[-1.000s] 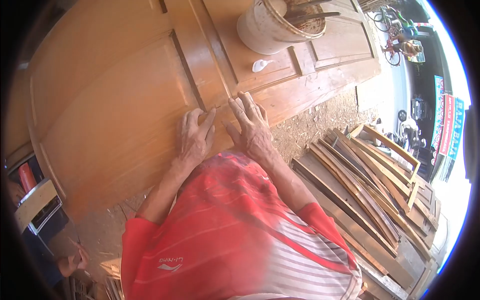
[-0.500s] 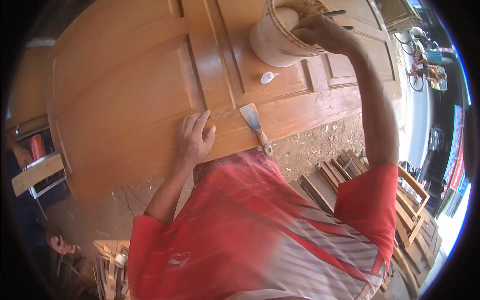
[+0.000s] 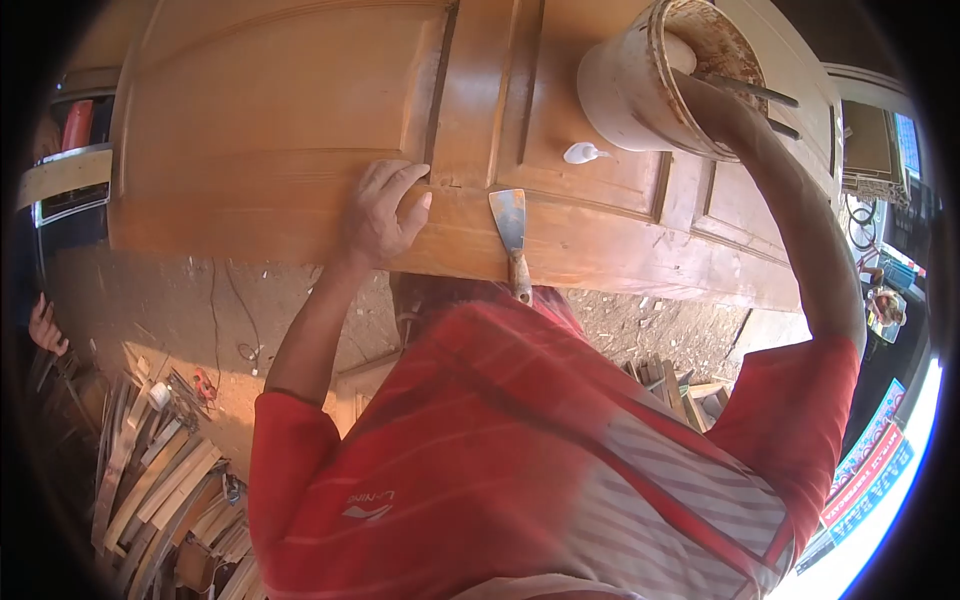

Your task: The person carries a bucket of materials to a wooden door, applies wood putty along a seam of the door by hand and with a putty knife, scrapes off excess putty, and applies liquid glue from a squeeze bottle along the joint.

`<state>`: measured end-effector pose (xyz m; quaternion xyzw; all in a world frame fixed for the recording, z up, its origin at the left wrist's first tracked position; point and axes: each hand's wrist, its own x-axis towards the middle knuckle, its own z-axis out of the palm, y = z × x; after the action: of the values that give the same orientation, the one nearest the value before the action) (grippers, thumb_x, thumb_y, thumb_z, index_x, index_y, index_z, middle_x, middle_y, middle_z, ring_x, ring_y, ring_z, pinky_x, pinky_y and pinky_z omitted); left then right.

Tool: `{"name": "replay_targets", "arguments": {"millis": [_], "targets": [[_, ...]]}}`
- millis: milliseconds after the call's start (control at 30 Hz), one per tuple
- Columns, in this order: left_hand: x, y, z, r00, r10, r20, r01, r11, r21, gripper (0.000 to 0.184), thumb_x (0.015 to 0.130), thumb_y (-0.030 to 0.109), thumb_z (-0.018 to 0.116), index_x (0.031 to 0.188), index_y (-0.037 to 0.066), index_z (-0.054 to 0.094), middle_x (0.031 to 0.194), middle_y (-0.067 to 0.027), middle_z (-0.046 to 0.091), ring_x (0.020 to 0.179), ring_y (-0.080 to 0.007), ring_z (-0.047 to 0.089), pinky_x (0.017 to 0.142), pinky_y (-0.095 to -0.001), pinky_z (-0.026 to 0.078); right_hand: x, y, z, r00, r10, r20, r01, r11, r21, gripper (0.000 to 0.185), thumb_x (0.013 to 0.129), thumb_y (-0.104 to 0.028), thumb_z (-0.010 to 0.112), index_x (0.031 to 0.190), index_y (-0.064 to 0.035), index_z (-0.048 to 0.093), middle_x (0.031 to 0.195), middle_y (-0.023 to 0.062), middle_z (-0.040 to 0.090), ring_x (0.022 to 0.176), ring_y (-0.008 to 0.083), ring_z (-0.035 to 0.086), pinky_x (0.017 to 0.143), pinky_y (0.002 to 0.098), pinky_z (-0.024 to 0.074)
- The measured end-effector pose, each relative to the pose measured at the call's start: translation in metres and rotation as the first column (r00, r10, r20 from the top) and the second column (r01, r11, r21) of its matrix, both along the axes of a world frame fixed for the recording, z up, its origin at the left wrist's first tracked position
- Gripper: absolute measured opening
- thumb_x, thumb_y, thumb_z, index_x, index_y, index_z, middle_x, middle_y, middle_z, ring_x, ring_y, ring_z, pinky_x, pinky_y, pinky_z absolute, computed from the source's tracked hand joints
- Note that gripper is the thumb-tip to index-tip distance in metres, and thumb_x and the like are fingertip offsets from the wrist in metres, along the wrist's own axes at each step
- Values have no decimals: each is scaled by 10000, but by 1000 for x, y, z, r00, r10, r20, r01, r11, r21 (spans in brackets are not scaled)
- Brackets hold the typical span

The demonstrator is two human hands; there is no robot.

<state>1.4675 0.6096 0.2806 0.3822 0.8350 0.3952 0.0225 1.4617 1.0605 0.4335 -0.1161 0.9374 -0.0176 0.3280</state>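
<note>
My left hand [image 3: 383, 212] rests on the wooden door [image 3: 270, 190] near its front edge, fingers apart and nothing in it. A putty knife [image 3: 511, 235] lies to its right, blade on the door and handle over the near edge. My right hand [image 3: 700, 102] reaches into a stained white bucket [image 3: 625, 95]; its fingers are hidden inside. Two dark handles [image 3: 755, 92] stick out over the bucket's rim. A small white bottle with a thin nozzle [image 3: 582, 153] lies on the door, left of and below the bucket.
Wood scraps [image 3: 165, 480] are piled on the ground at lower left, with more [image 3: 680, 390] at right. Another person's hand [image 3: 46, 326] shows at the left edge, below a pale board [image 3: 65, 177]. A cable [image 3: 240, 310] lies on the ground. A banner [image 3: 870, 480] hangs at right.
My right hand has left the door and gone into the bucket. The putty knife now lies uncovered by the door's edge. The view has turned, shifting the bucket and bottle rightward.
</note>
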Motion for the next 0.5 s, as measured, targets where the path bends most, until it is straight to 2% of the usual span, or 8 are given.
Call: {"name": "replay_targets", "arguments": {"millis": [267, 333, 500], "targets": [[0, 2, 7, 1000, 12, -16, -12, 999, -48, 399, 929, 188, 780, 1296, 39, 733, 1198, -157, 707, 1116, -374, 663, 997, -491, 551, -1, 2, 7, 997, 50, -51, -48, 998, 42, 224, 1068, -150, 640, 1103, 13, 791, 964, 126, 803, 872, 221, 759, 828, 389, 593], [-1, 1, 8, 992, -75, -101, 63, 990, -125, 424, 906, 219, 797, 1303, 76, 755, 1195, -128, 693, 1130, -348, 659, 994, -478, 548, -1, 2, 13, 997, 50, -66, -46, 997, 58, 224, 1070, -151, 641, 1103, 15, 789, 961, 124, 801, 869, 223, 758, 827, 390, 594], [0, 3, 11, 991, -95, -95, 81, 987, -138, 433, 877, 245, 820, 1284, 103, 778, 1198, -104, 677, 1136, -329, 658, 985, -475, 545, 8, -2, 45, 989, 43, -139, -29, 994, 101, 241, 1067, -171, 656, 1138, 20, 784, 950, 102, 794, 843, 195, 731, 813, 370, 588]]}}
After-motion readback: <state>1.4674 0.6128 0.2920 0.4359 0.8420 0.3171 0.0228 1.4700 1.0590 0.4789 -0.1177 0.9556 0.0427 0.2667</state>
